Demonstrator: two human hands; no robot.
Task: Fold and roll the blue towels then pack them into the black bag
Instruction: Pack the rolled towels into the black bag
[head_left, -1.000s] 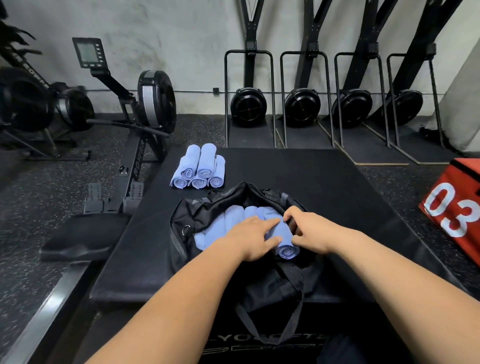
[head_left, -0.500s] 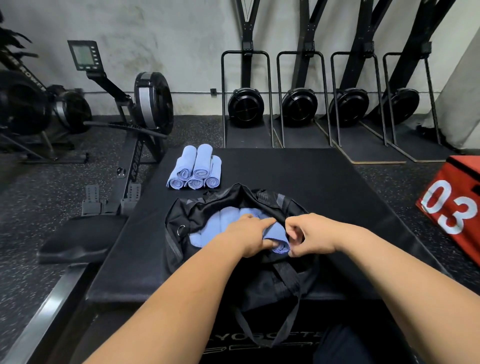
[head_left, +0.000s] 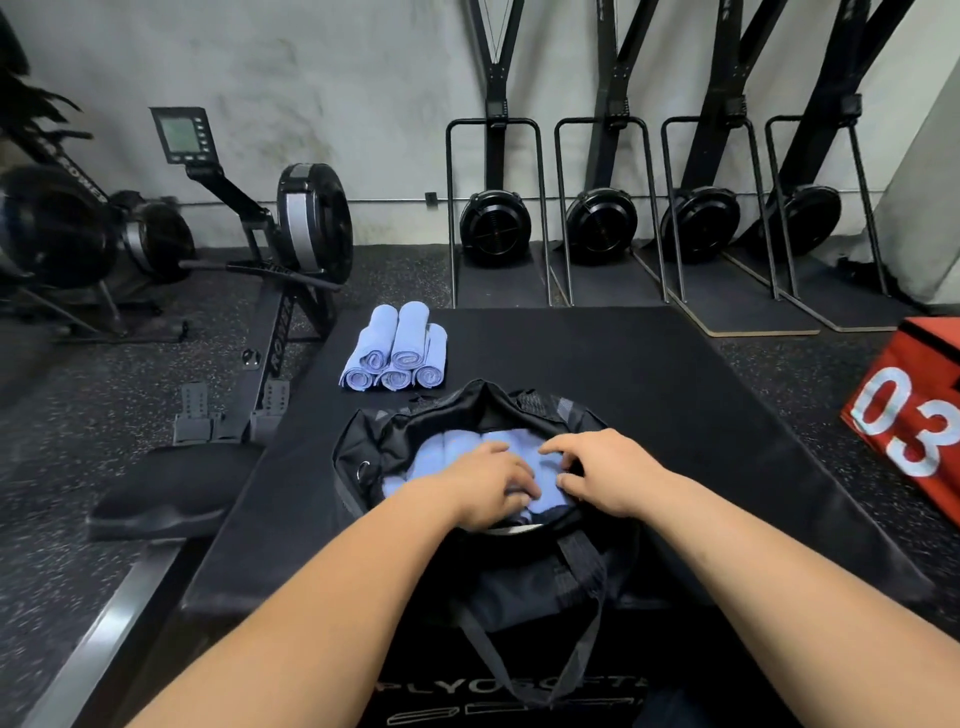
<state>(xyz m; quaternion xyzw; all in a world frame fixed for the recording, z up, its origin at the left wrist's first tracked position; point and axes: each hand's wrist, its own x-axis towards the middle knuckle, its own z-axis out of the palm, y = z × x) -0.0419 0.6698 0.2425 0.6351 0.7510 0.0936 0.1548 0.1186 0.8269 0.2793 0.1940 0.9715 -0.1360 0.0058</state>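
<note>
1. Black padded plyo box (head_left: 649, 395), matte vinyl top, takes up the middle of the floor; everything for the job sits on it. Partly readable white lettering on its near face.
2. Rowing machine (head_left: 291, 244), black with a grey-banded flywheel and a small monitor on an arm, stands left of the box; its seat is near the box's front-left corner.
3. Four black upright ski-type trainers (head_left: 597, 223) line the back wall, each with a round fan housing at the base.
4. Red box with white "03" (head_left: 914, 415) sits tilted at the right edge, apart from the black box.
5. Black fabric duffel bag (head_left: 374, 457), unzipped and gaping, lies on the near half of the box top, strap hanging over the front edge. Blue rolled towels (head_left: 447, 452) lie side by side inside it.
6. Stack of five more light-blue rolled towels (head_left: 397, 351), three below and two on top, sits on the box's back-left area, just behind the bag, not touching it.
7. Left hand (head_left: 488, 486): palm down on the packed towels, fingers curled and pressing on the nearest roll.
8. Right hand (head_left: 605, 475): just beside the left, fingers bent and slightly spread, tips on the same roll at the bag's right rim. Cannot tell whether it is pinching cloth or only pressing.
</note>
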